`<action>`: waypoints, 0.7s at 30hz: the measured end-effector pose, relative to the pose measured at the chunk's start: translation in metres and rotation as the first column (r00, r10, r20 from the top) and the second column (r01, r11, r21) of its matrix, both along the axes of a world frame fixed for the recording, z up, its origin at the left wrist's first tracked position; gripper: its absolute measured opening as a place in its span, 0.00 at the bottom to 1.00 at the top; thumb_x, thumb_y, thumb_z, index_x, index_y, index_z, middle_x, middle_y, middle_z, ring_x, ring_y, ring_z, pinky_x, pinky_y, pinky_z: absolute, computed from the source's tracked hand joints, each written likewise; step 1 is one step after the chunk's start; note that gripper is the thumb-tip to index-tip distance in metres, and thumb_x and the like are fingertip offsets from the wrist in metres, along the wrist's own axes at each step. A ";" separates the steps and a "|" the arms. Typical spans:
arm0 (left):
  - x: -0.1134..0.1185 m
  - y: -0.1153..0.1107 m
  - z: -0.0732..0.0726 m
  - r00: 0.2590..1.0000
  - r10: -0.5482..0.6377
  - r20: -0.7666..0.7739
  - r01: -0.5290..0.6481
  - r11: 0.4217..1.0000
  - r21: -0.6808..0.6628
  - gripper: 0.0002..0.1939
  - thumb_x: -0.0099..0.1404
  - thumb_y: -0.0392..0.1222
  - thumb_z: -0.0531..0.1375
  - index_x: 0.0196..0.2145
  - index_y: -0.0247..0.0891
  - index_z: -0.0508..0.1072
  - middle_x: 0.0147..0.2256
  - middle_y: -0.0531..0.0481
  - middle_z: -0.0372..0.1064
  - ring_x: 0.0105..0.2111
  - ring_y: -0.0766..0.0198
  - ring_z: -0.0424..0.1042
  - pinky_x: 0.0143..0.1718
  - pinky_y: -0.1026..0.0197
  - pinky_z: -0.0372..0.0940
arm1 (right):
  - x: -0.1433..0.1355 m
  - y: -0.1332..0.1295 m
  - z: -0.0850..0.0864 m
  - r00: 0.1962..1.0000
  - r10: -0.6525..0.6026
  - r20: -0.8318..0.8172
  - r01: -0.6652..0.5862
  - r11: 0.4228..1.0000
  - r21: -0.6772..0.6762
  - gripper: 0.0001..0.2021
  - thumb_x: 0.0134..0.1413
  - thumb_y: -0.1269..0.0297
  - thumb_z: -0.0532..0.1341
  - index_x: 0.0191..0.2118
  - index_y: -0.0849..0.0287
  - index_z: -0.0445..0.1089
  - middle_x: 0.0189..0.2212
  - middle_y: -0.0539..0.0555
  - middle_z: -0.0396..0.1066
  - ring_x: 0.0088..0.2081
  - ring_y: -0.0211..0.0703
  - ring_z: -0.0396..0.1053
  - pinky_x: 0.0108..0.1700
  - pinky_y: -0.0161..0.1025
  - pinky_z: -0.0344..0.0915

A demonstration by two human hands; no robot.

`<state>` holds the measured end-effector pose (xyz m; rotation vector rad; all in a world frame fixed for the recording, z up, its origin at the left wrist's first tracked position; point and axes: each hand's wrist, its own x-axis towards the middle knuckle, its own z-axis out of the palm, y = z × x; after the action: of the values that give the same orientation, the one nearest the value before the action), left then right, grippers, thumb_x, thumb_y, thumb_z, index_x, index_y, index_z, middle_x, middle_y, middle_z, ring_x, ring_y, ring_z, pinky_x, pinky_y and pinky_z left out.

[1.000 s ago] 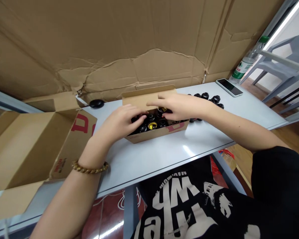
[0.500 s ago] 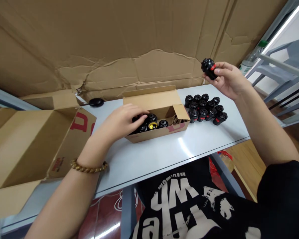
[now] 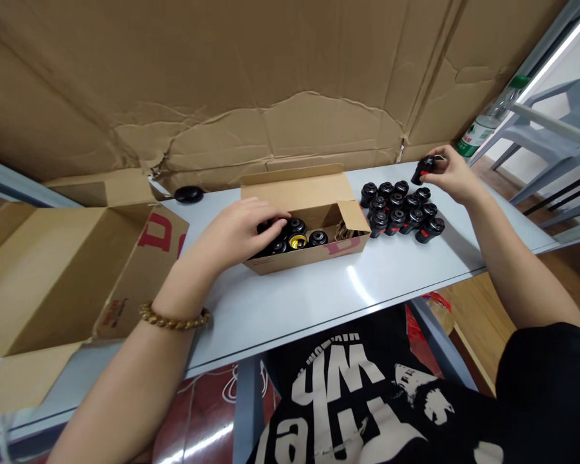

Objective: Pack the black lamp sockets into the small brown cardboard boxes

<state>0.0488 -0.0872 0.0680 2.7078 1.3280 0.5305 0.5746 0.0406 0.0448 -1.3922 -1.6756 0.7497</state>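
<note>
My right hand (image 3: 452, 174) grips a black cylindrical part (image 3: 423, 170) with a red band and a ridged top, low over the back right of the table. Just in front of it, several similar black parts (image 3: 395, 219) stand upright in close rows. My left hand (image 3: 244, 231) reaches over the left end of a small open cardboard box (image 3: 314, 256). Its thumb and fingers curl round a black part in there, with the fingertips partly hidden. Inside the box stand more black parts (image 3: 318, 238), one showing a yellow inside (image 3: 298, 242). Crumpled brown packing lies at the box's right end.
A large open cardboard box (image 3: 140, 277) stands at the left on the white table (image 3: 290, 309). A black oval object (image 3: 188, 194) lies at the back edge. Cardboard sheeting (image 3: 251, 77) walls the back. A green-capped bottle (image 3: 483, 129) and a grey chair (image 3: 555, 142) are at the right.
My right hand has come down and a little to the right with the black part, from above the rows to just behind them. My left hand has stayed at the small box.
</note>
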 end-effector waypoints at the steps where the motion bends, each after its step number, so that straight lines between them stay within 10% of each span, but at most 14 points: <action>1: 0.000 0.000 0.000 1.000 0.002 0.000 -0.002 1.000 -0.001 0.23 0.83 0.52 0.53 0.51 0.41 0.87 0.46 0.40 0.88 0.49 0.47 0.84 0.55 0.48 0.74 | 0.001 0.001 -0.002 0.999 -0.038 0.006 0.038 0.999 -0.036 0.35 0.34 0.58 0.83 0.49 0.49 0.66 0.41 0.53 0.79 0.45 0.52 0.76 0.49 0.50 0.74; 10: 0.000 0.000 0.001 1.000 -0.006 -0.009 0.006 1.000 -0.005 0.24 0.83 0.52 0.53 0.52 0.39 0.87 0.46 0.40 0.88 0.48 0.46 0.84 0.54 0.47 0.74 | -0.003 0.018 0.009 0.989 0.106 0.105 -0.074 0.960 -0.268 0.36 0.40 0.67 0.78 0.59 0.53 0.75 0.37 0.49 0.79 0.35 0.44 0.72 0.36 0.41 0.69; 21: 0.000 0.000 -0.001 1.000 -0.004 0.000 0.004 1.000 -0.015 0.25 0.83 0.53 0.52 0.53 0.42 0.88 0.48 0.40 0.89 0.50 0.46 0.84 0.56 0.45 0.74 | -0.009 0.003 0.022 0.922 0.241 0.301 -0.159 0.949 -0.273 0.19 0.58 0.48 0.77 0.49 0.54 0.84 0.47 0.57 0.84 0.44 0.49 0.73 0.46 0.45 0.69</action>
<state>0.0492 -0.0874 0.0675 2.6982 1.3205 0.5174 0.5655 0.0436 0.0665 -1.6013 -2.0701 0.9014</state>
